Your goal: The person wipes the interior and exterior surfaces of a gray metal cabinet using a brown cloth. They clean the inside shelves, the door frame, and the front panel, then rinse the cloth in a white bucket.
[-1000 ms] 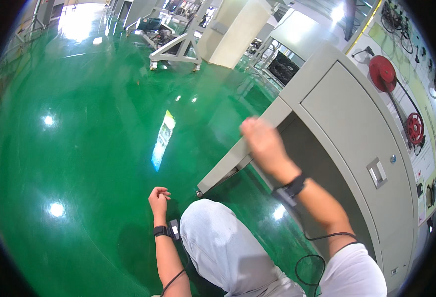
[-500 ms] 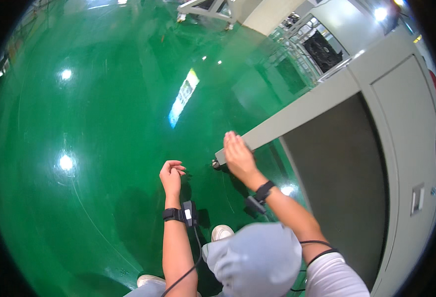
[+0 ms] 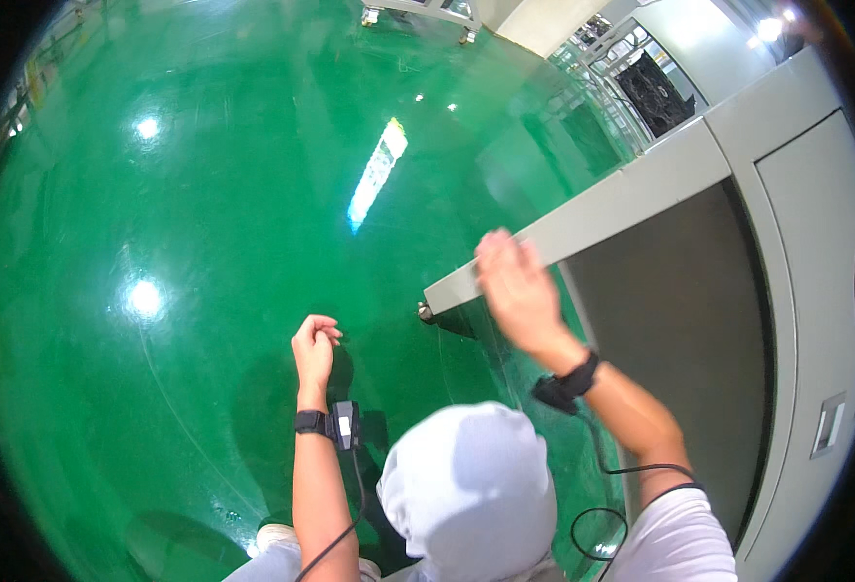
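My left hand [image 3: 315, 341] hangs over the green floor with its fingers loosely bent and slightly apart, and nothing shows in it. Farther right, my right hand [image 3: 520, 291] is stretched out flat above the lower beam [image 3: 592, 218] of a grey machine cabinet. Whether its fingers touch the beam, I cannot tell. Close to this hand is the beam's end, with a small metal foot [image 3: 426, 311] beneath it. Both wrists wear black straps with small dark devices, the left one [image 3: 345, 425] and the right one [image 3: 556, 393], each trailing a cable.
The cabinet's dark panel [image 3: 675, 330] and grey door with a recessed handle [image 3: 827, 425] fill the right side. A rounded pale cloth shape [image 3: 471, 485] covers the lower middle. A wheeled frame [image 3: 423, 12] stands at the far top. Glossy green floor [image 3: 224, 223] reflects lights.
My right hand has moved right and a little away along the beam. My left hand has shifted slightly left. The view has moved, and the pale cloth shape sits farther left and higher.
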The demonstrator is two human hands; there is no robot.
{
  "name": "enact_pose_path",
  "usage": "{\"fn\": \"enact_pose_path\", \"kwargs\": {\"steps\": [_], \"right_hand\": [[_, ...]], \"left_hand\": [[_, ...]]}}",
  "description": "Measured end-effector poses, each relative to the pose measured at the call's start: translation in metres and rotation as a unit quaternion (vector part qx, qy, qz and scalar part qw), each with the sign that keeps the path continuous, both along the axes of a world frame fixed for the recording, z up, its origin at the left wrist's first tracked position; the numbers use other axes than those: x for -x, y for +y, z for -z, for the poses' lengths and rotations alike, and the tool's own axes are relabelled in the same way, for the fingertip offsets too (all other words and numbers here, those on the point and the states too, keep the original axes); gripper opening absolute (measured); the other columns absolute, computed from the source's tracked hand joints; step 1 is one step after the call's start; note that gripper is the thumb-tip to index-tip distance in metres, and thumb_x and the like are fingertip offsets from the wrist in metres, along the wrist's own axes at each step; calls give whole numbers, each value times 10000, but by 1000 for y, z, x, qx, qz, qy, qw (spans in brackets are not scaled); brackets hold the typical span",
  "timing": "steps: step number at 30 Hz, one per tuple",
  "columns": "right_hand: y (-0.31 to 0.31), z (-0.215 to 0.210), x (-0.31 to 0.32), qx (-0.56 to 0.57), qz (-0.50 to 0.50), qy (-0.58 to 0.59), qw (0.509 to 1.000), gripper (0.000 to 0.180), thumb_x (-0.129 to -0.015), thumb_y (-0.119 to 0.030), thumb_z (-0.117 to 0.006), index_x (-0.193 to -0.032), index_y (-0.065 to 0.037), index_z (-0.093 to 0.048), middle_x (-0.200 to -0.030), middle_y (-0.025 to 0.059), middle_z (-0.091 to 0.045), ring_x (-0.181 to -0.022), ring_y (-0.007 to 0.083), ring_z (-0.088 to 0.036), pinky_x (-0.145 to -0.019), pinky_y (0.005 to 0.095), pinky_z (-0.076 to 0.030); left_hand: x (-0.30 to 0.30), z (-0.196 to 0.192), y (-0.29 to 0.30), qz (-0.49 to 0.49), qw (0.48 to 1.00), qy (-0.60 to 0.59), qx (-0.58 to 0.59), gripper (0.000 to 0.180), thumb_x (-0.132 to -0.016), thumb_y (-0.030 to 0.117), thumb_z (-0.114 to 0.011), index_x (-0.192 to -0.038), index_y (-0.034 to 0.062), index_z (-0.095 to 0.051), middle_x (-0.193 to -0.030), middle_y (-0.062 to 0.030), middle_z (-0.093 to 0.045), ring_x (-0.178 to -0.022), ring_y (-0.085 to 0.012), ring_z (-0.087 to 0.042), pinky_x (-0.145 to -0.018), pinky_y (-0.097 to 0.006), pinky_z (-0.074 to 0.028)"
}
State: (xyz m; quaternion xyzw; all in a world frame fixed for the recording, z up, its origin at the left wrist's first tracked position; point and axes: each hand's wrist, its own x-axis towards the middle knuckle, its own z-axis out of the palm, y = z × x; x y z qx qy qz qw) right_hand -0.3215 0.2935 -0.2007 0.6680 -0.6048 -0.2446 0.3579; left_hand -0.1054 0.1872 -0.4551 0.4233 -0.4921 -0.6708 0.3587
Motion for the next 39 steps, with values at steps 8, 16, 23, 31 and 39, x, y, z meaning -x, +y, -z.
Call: {"fn": "enact_pose_path", "kwargs": {"steps": [8, 16, 23, 31, 39], "right_hand": [[-7, -120, -7, 213, -2, 45, 976, 340, -933, -212, -512, -1235, -67, -574, -1274, 64, -573, -1247, 220, -487, -1066, 428, -323], [-11, 102, -9, -59, 21, 15, 998, 477, -840, -214, -464, -1203, 89, -528, -1236, 207, -549, -1225, 303, -470, -1086, 412, -314], [40, 113, 11, -279, 20, -461, 842, 174, -866, -218, -578, -833, -47, -588, -819, 96, -567, -870, 277, -574, -762, 402, -461], [102, 111, 69, 58, 241, -620, 744, 241, -932, -202, -531, -961, 27, -602, -895, 180, -574, -792, 373, -605, -676, 416, -485], [30, 145, 113, 259, 145, -605, 739, 168, -866, -152, -615, -869, 16, -625, -774, 171, -577, -686, 346, -554, -609, 389, -442]], "left_hand": [[58, -20, 12, 79, 991, -40, 102, 277, -805, -38, -372, -866, 13, -637, -714, -88, -658, -618, -150, -600, -578, -290, -491], [52, 1, 69, 142, 984, -69, 81, 197, -815, 36, -446, -840, 35, -642, -704, -113, -664, -683, -262, -654, -645, -361, -504], [54, -21, 55, 182, 979, 32, -90, 228, -816, -50, -390, -878, -26, -608, -692, -93, -632, -575, -146, -605, -531, -287, -500], [55, 5, 50, 162, 985, -61, 21, 293, -776, -79, -376, -972, 5, -576, -963, -116, -610, -606, -194, -660, -497, -291, -518], [51, -13, 38, 185, 981, -48, -23, 273, -775, -94, -385, -962, -15, -568, -980, -103, -564, -607, -195, -655, -509, -281, -506]]}}
